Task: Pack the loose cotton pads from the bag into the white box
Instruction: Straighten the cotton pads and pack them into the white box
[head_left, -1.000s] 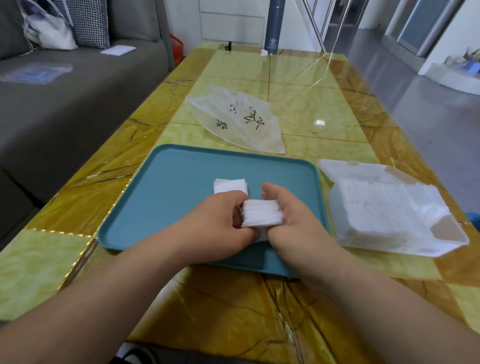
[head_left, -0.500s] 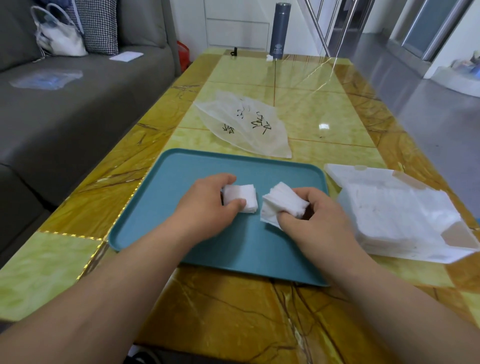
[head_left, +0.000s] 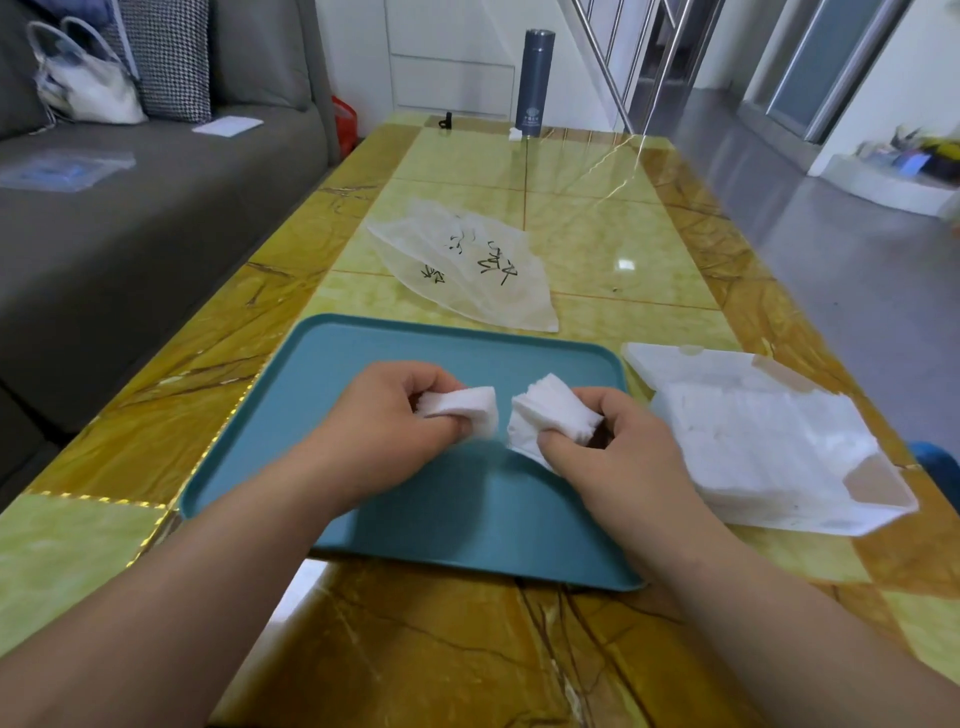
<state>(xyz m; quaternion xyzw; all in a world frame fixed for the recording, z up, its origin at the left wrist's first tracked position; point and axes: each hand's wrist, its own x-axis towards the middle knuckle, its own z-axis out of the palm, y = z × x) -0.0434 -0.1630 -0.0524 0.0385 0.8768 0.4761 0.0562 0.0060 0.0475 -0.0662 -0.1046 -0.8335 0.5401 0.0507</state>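
Over the teal tray (head_left: 363, 343), my left hand (head_left: 384, 431) grips a small stack of white cotton pads (head_left: 462, 410). My right hand (head_left: 608, 457) grips a second, thicker stack of pads (head_left: 550, 410), fanned and tilted. The two stacks sit a finger's width apart. To the right of the tray lies the white box (head_left: 779, 441), flap open, with white pads inside it. The translucent bag (head_left: 467, 270) with black writing lies flat and slack beyond the tray.
A yellow marble-pattern table (head_left: 597, 239) carries everything. A grey flask (head_left: 535, 83) stands at its far end. A grey sofa (head_left: 130, 234) with a white handbag runs along the left. Open floor lies to the right.
One second ago both hands squeezed a single stack together. They have since split: the left hand took hold of the separate small stack, and the right hand tilted its own stack.
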